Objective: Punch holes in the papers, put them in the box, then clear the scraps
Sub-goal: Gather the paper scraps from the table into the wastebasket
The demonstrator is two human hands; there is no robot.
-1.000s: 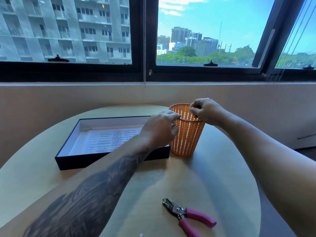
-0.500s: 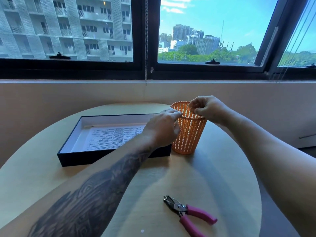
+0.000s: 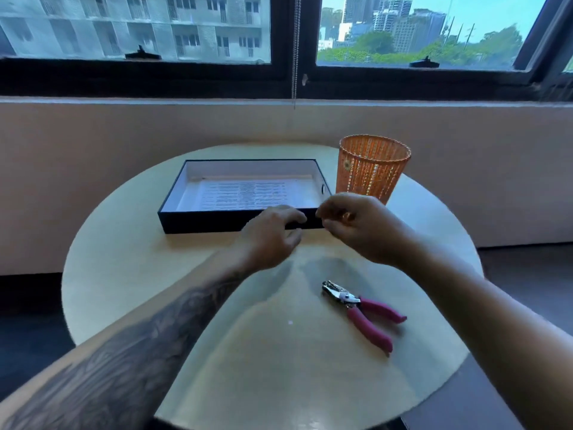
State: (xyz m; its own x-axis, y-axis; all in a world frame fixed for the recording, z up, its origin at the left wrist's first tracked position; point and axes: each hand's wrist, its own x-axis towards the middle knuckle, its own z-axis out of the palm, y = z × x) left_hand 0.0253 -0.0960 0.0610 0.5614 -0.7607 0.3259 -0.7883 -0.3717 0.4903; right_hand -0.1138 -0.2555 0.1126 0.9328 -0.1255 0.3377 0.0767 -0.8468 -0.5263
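Observation:
The black box [image 3: 217, 223] lies on the round table with printed papers [image 3: 248, 193] flat inside it. Right of it stands the orange mesh basket [image 3: 372, 166], upright. The pink-handled hole punch [image 3: 361, 308] lies on the table near me. My left hand [image 3: 269, 237] hovers at the box's near right corner, fingers loosely curled and holding nothing. My right hand [image 3: 356, 226] hangs just right of it, in front of the basket, fingers loosely curled with nothing seen in them. One tiny white scrap [image 3: 290, 322] lies left of the punch.
The pale round table [image 3: 124, 259] stands against a low beige wall [image 3: 93, 169] under dark-framed windows. A blind cord [image 3: 295, 51] hangs between the panes. Dark floor [image 3: 31, 321] shows on both sides of the table.
Both hands have left the basket's rim and drawn back toward me, now low in front of the box. The view has tilted downward.

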